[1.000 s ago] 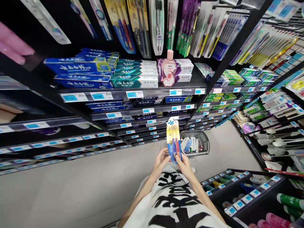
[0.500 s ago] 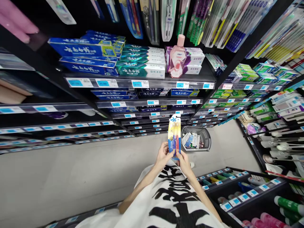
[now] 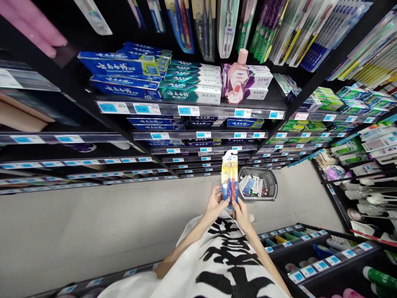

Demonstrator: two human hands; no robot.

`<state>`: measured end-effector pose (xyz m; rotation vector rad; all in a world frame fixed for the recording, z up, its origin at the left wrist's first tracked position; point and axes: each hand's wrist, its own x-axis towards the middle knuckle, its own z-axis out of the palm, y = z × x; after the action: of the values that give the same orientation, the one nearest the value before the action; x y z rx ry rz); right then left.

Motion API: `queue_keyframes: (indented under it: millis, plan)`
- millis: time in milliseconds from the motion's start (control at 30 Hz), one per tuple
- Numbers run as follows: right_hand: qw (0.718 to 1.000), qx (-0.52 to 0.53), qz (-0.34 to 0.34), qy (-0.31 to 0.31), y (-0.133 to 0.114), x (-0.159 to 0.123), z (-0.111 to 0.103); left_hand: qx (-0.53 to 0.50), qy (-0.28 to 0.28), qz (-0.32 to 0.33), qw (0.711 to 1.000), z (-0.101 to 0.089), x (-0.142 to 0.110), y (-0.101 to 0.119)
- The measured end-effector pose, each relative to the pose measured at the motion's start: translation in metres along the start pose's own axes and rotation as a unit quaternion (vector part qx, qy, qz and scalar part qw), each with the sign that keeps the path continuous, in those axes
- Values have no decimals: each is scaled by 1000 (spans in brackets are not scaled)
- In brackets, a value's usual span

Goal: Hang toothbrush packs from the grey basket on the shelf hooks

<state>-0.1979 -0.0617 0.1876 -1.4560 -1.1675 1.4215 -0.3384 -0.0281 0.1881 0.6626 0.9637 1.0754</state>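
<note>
Between both hands I hold a toothbrush pack [image 3: 230,178], a yellow and blue blister card with a blue brush and a red brush inside. My left hand [image 3: 214,203] grips its lower left edge, thumb on the front. On the lower right edge, my right hand [image 3: 241,213] closes with its thumb pressed on the front too. The pack stands upright with its white hanging tab at the top, in front of my chest. Fingers behind the card are hidden. Just right of the pack, a grey shopping basket [image 3: 273,186] rests on the floor with several packages in it.
Ahead is a shelf edge [image 3: 217,108] with blue toothpaste boxes [image 3: 120,66], green toothpaste boxes [image 3: 189,89] and a pink mouthwash bottle [image 3: 237,80]. Toothbrush packs [image 3: 206,29] hang above. Another shelf unit [image 3: 322,256] stands close at my lower right. Grey floor [image 3: 108,219] runs leftward.
The view has shifted slightly, so the shelves sit a little further right and lower. Both hands keep their hold on the toothbrush pack.
</note>
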Motion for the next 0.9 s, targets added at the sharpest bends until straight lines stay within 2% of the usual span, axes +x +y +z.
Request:
queue_keyframes:
  millis: [467,567,633,733,900]
  plan:
    - [1000,-11,9,-14,7,0,-3,11,-13,-18,1000,-5,0,-5]
    - [998,-60,-1,-25,4,0,-7,33,-38,-33,998,-8,2,-8]
    - [990,-129,-39,-30,1,-2,-9,57,-38,-29,997,-11,3,-10]
    - [955,-275,-108,-33,0,-7,-11,87,13,-4,996,-14,7,-15]
    - [836,-500,-220,-44,18,-2,-11,73,122,0,990,-17,17,-29]
